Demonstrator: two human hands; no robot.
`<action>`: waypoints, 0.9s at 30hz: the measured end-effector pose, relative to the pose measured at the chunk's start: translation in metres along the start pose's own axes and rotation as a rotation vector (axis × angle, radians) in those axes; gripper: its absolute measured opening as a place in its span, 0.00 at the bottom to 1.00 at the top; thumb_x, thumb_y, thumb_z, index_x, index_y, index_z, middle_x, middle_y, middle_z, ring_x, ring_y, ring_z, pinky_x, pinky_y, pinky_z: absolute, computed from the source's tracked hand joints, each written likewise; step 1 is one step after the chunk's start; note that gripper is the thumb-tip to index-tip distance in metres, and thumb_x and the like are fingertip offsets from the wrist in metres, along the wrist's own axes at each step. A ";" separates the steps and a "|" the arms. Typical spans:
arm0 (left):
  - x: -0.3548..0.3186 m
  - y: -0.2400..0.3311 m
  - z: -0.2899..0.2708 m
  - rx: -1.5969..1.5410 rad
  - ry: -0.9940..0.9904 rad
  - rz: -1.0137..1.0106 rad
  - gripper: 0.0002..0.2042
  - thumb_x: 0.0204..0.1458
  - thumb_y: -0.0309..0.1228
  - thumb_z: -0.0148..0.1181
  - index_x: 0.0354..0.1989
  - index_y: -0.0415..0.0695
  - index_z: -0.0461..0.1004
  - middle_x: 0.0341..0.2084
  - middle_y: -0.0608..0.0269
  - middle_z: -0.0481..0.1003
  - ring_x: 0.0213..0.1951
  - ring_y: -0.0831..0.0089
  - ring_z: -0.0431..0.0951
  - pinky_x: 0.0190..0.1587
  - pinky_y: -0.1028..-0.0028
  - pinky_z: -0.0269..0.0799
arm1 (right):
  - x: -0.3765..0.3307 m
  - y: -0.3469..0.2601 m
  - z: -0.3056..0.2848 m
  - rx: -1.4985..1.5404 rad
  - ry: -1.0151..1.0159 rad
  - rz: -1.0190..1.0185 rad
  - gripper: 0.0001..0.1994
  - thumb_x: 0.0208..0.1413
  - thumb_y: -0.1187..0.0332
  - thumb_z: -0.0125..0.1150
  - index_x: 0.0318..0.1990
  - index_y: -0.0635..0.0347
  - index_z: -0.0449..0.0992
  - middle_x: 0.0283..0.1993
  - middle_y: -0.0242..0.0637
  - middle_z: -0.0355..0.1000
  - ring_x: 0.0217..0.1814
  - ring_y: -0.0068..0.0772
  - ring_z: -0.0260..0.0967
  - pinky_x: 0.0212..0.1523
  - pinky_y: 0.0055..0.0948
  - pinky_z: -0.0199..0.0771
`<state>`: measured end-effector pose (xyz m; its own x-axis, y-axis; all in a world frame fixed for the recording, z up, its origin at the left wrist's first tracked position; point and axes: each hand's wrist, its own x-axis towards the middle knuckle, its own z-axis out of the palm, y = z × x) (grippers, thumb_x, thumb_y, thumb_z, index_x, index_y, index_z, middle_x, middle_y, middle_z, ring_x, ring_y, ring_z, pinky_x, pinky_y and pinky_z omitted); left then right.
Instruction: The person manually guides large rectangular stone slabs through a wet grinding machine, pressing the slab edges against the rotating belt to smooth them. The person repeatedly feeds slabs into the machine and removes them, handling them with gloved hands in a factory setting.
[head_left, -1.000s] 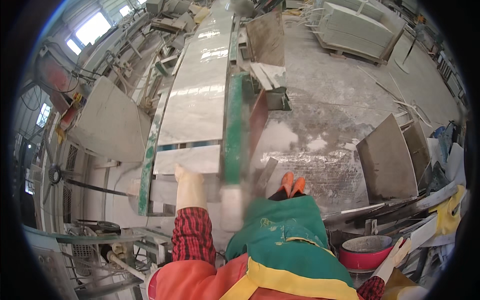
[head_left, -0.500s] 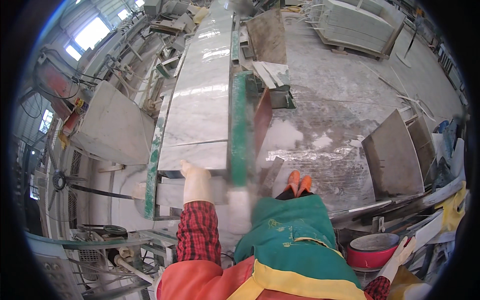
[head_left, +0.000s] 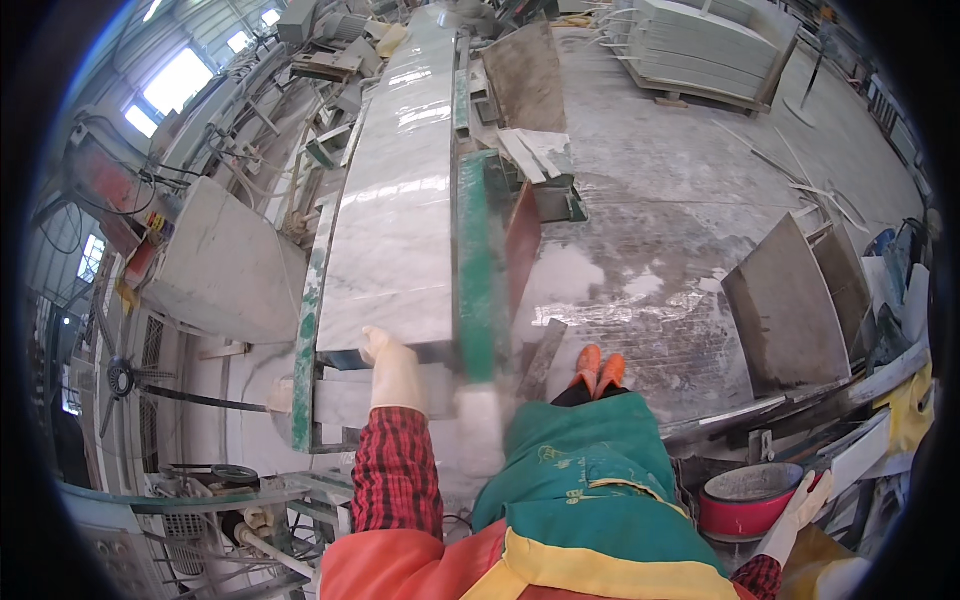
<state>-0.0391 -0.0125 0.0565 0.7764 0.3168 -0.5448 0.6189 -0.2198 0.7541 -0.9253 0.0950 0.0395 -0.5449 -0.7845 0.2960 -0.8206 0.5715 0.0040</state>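
Note:
My left hand (head_left: pixel 390 368), in a cream glove, is at the near end of a white, grey-veined marble slab (head_left: pixel 390 318). Its fingers curl onto the slab's front edge, and the underside of the grip is hidden. This piece lies on a long bed between green rails (head_left: pixel 478 260), meeting a longer marble slab (head_left: pixel 395 210) at a faint seam. Out to the right, my gloved right hand (head_left: pixel 803 505) hangs beside a red tub (head_left: pixel 740 510). Its thumb and fingers are apart, near the end of a pale stone strip (head_left: pixel 860 450).
A black-spoked wheel (head_left: pixel 121 379) and a leaning pale slab (head_left: pixel 225 265) stand left. Brown-grey boards (head_left: pixel 790 305) lean on the right, near stone offcuts. A crate-like white stack (head_left: pixel 700 50) sits farther back. The floor (head_left: pixel 640 240) is wet and streaked beside my orange shoes (head_left: pixel 598 370).
The dark gap between the near marble piece and the longer slab has narrowed to a faint line. My left hand stays at the near edge; my right hand hardly moves. The view shifts slightly.

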 end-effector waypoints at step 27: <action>-0.020 0.019 -0.033 1.469 -0.313 1.752 0.37 0.51 0.21 0.56 0.72 0.42 0.53 0.71 0.48 0.57 0.72 0.55 0.57 0.72 0.64 0.54 | 0.043 -0.006 -0.025 -0.033 0.208 -0.045 0.28 0.68 0.53 0.50 0.64 0.70 0.67 0.67 0.56 0.64 0.69 0.55 0.60 0.71 0.43 0.57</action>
<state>-0.0470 0.0075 0.0936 0.3714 -0.9282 -0.0211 -0.9097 -0.3593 -0.2083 -0.9395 0.0640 0.0761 -0.4579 -0.7449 0.4853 -0.8352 0.5474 0.0521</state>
